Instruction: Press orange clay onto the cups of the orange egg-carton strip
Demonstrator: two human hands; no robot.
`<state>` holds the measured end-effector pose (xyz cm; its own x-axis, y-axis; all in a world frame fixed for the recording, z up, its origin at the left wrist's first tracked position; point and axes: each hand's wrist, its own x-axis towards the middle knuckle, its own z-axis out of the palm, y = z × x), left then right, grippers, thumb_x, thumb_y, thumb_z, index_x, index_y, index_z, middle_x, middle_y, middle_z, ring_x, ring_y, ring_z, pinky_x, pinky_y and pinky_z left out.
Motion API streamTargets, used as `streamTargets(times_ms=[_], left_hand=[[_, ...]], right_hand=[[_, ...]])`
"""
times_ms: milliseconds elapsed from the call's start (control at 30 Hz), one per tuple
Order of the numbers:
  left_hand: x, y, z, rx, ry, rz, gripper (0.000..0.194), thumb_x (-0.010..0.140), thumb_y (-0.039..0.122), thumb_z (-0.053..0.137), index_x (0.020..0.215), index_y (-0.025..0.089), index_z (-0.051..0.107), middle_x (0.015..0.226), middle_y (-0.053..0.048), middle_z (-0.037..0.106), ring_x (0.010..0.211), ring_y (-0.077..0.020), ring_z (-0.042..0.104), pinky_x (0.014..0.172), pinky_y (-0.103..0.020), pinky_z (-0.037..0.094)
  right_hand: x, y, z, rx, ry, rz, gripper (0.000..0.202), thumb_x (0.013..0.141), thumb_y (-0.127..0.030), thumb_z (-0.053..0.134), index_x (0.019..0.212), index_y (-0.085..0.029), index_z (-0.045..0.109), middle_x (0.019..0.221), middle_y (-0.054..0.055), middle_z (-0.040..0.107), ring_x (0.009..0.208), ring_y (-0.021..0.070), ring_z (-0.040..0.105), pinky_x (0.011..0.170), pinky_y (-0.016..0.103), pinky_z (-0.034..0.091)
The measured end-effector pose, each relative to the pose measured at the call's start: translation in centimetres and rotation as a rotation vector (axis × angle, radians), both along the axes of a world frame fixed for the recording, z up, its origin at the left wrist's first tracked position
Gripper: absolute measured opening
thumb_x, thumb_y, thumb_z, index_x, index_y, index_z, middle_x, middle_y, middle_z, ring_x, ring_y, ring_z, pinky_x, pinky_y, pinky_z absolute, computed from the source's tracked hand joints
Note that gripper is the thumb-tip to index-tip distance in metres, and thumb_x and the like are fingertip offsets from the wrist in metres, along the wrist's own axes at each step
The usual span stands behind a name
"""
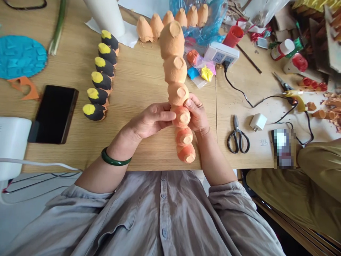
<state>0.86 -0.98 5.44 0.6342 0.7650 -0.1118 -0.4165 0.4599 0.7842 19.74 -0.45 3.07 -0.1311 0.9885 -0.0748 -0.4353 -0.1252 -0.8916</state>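
Note:
A strip of orange egg-carton cups (177, 73) is held up between my two hands, stretching away from me over the table. Its nearer cups are covered in a redder orange, the farther ones in plain pale orange. My left hand (150, 120) pinches the strip from the left, thumb on a reddish cup. From the other side my right hand (198, 115) grips it, thumb beside the same part. Left of them lies a carton strip with black cups and yellow tips (102, 74). Another pale orange carton strip (157, 25) stands at the back.
Scissors (238, 137), a white charger (258, 122) and a power strip (221, 53) with a black cord lie to the right. Coloured clay packets (201, 67) sit behind the strip. A dark phone (54, 114) lies left. Another person's clothed leg (319, 174) is at right.

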Motion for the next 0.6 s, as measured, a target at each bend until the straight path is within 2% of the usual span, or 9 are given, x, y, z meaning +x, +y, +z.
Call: streamTargets(times_ms=[67, 167, 267, 400, 600], left_hand=[[-0.2, 0.2, -0.5, -0.033, 0.018, 0.009, 0.037, 0.090, 0.056, 0.106, 0.093, 0.023, 0.091, 0.093, -0.007, 0.087, 0.095, -0.0315, 0.086, 0.090, -0.043, 0.071], [-0.3, 0.4, -1.3, -0.114, 0.036, 0.027, 0.022, 0.095, 0.042, 0.103, 0.095, 0.024, 0.090, 0.090, -0.004, 0.086, 0.097, -0.0313, 0.087, 0.097, -0.046, 0.070], [-0.2, 0.4, -1.6, -0.167, 0.017, 0.017, 0.016, 0.093, 0.032, 0.102, 0.101, 0.024, 0.090, 0.096, -0.003, 0.088, 0.098, -0.0296, 0.087, 0.101, -0.047, 0.069], [0.0, 0.2, -1.4, -0.153, -0.022, 0.024, 0.018, 0.088, 0.024, 0.103, 0.098, 0.023, 0.089, 0.097, -0.002, 0.087, 0.099, -0.0264, 0.086, 0.099, -0.042, 0.067], [-0.2, 0.3, -0.9, -0.164, 0.016, 0.007, 0.014, 0.087, 0.017, 0.096, 0.093, 0.022, 0.086, 0.090, -0.003, 0.083, 0.093, -0.0286, 0.084, 0.098, -0.045, 0.066]], right_hand=[[0.1, 0.2, 0.2, 0.035, -0.006, 0.031, 0.042, 0.080, -0.053, 0.104, 0.084, -0.028, 0.070, 0.080, -0.003, 0.071, 0.078, 0.0161, 0.065, 0.076, 0.032, 0.060], [0.0, 0.2, 0.6, 0.066, -0.026, 0.063, 0.044, 0.076, -0.052, 0.109, 0.080, -0.026, 0.074, 0.081, -0.002, 0.072, 0.078, 0.0159, 0.066, 0.075, 0.031, 0.061], [0.1, 0.0, 0.9, 0.045, -0.082, 0.050, 0.038, 0.079, -0.048, 0.108, 0.080, -0.028, 0.075, 0.087, 0.000, 0.074, 0.086, 0.0191, 0.072, 0.077, 0.031, 0.065], [0.2, 0.0, 0.9, 0.067, -0.105, 0.041, 0.038, 0.080, -0.050, 0.107, 0.078, -0.029, 0.076, 0.089, 0.001, 0.073, 0.092, 0.0213, 0.074, 0.082, 0.034, 0.068], [0.1, 0.0, 0.6, 0.087, -0.118, 0.055, 0.039, 0.080, -0.056, 0.107, 0.080, -0.030, 0.078, 0.090, 0.000, 0.070, 0.096, 0.0224, 0.074, 0.087, 0.036, 0.069]])
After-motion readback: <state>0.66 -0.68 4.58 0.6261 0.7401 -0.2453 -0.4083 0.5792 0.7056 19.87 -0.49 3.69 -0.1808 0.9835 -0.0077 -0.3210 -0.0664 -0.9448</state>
